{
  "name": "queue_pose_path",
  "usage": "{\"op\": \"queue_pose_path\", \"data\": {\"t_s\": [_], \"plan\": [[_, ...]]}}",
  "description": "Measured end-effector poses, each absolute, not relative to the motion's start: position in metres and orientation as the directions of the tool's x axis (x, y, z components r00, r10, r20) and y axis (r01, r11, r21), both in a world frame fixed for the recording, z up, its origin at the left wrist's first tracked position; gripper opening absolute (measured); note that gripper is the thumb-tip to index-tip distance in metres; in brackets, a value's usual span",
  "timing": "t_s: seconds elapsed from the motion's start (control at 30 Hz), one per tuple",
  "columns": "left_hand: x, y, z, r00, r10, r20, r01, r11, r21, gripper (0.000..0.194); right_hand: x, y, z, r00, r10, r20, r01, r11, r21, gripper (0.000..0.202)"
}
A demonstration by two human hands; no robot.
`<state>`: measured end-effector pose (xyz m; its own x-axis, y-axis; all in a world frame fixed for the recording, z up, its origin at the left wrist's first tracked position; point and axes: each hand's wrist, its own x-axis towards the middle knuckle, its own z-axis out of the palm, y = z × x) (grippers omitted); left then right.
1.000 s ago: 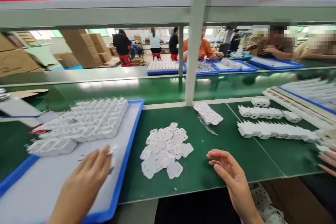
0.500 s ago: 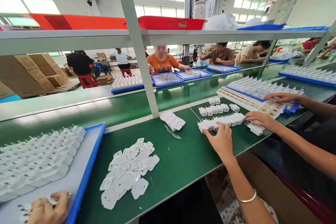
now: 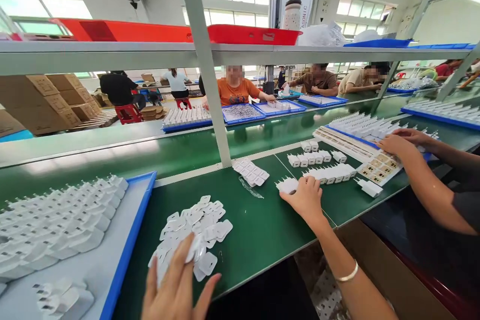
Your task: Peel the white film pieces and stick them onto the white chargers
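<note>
Since half a second ago, the left hand (image 3: 176, 285) has left the blue tray (image 3: 125, 255) for the pile of white covers (image 3: 195, 230), fingers spread, pinching one flat cover. Rightward, the right hand (image 3: 305, 200) closes on a white charger (image 3: 288, 185), prongs pointing away, lying crosswise on the table (image 3: 258, 230).

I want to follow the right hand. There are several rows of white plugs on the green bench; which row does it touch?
The right hand touches the nearest row of white plugs, at its left end. The two shorter rows behind it lie untouched.
</note>
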<state>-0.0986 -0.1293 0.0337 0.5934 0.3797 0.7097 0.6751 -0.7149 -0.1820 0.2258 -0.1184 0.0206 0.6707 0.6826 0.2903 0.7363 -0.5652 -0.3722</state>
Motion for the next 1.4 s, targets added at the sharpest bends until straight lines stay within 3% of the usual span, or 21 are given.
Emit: {"op": "queue_pose_path", "data": {"t_s": [0.07,0.13,0.27,0.37,0.5,0.67,0.77,0.83,0.97,1.17,1.4], "plan": [[-0.072,-0.131,0.033,0.6,0.379,0.705,0.675,-0.712,-0.192,0.028,0.202,-0.133,0.031,0.602,0.76,0.247,0.777,-0.483,-0.404,0.038],[-0.053,-0.131,0.035,0.635,0.36,0.683,0.64,-0.74,-0.206,0.03,0.172,-0.15,0.043,0.468,0.874,0.127,0.785,-0.346,-0.514,0.03],[-0.039,-0.131,0.037,0.716,0.336,0.612,0.517,-0.844,-0.141,0.034,0.116,-0.174,0.059,0.297,0.947,0.125,0.84,-0.197,-0.505,0.02],[-0.043,-0.127,0.028,0.707,0.305,0.638,0.397,-0.918,-0.001,0.04,0.089,-0.182,0.064,0.176,0.982,0.07,0.81,-0.104,-0.577,0.024],[-0.058,-0.118,0.016,0.594,0.358,0.72,0.265,-0.933,0.245,0.041,0.082,-0.183,0.07,0.107,0.992,-0.062,0.7,-0.119,-0.705,0.022],[-0.079,-0.101,0.016,0.471,0.559,0.682,0.192,-0.82,0.539,0.04,0.1,-0.166,0.07,-0.128,0.992,-0.022,0.34,0.023,-0.94,0.031],[-0.087,-0.093,0.021,0.326,0.728,0.604,0.216,-0.679,0.702,0.039,0.102,-0.147,0.06,-0.081,0.997,-0.002,0.287,0.021,-0.958,0.023],[-0.089,-0.092,0.024,0.314,0.765,0.562,0.179,-0.629,0.757,0.039,0.098,-0.135,0.053,-0.038,0.999,0.03,0.258,0.038,-0.965,0.025],[-0.09,-0.096,0.025,0.458,0.745,0.485,0.087,-0.58,0.81,0.041,0.091,-0.121,0.052,-0.03,0.994,0.101,0.17,0.105,-0.98,0.029],[-0.09,-0.1,0.028,0.57,0.738,0.362,0.041,-0.466,0.884,0.036,0.091,-0.107,0.055,-0.192,0.981,0.009,0.033,0.015,-0.999,0.022],[-0.092,-0.101,0.027,0.535,0.788,0.305,0.062,-0.397,0.916,0.041,0.102,-0.115,0.049,0.012,1.0,0.02,0.041,0.019,-0.999,0.021]]}}
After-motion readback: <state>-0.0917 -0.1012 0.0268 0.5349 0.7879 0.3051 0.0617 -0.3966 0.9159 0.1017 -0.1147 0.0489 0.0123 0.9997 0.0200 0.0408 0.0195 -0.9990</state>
